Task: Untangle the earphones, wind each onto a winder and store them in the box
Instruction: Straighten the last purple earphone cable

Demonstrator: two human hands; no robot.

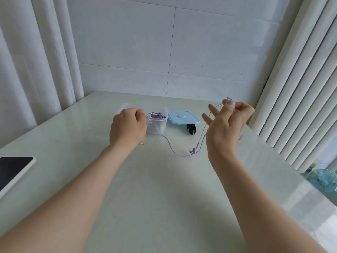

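Note:
A thin purple earphone cable [169, 145] runs across the table between my two hands, sagging onto the surface, with its earbuds [194, 150] lying near the middle. My left hand [127, 126] grips one end of the cable beside the clear plastic box [160, 125]. A wound purple earphone [157, 115] lies inside the box. My right hand [228, 125] is raised above the table and pinches the cable between thumb and forefinger, the other fingers spread. A black winder [191, 129] lies in front of the blue lid [183, 116].
A white-framed tablet [12, 170] lies at the table's left edge. White curtains hang at left, a white radiator stands at right, and a small blue fan [324, 181] sits on the floor beyond the right edge.

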